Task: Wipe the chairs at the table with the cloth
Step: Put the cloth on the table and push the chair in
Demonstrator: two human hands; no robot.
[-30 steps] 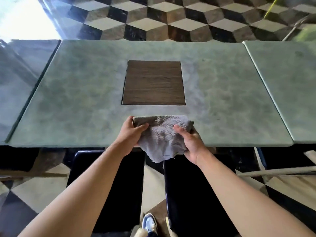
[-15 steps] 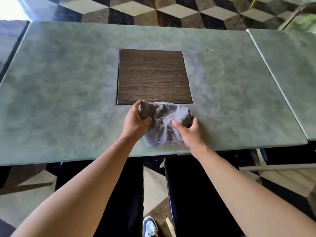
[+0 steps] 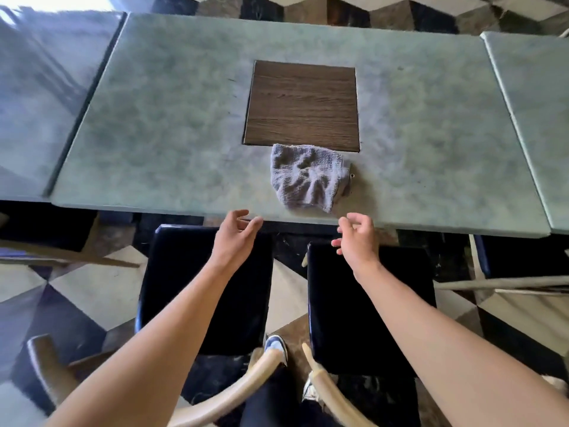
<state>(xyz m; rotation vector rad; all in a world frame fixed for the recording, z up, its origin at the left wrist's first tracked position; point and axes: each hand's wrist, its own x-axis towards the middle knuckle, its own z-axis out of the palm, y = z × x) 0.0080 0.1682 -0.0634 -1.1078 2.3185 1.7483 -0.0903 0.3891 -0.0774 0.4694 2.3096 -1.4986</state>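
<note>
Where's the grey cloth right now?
The cloth lies on the green table, near its front edge, touching the wooden inset, just beyond both empty hands.

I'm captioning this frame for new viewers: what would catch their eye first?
A crumpled grey cloth lies on the green table, just below its wood inset. Both hands, left and right, hover empty near the table's edge, over two black chair seats.
</note>
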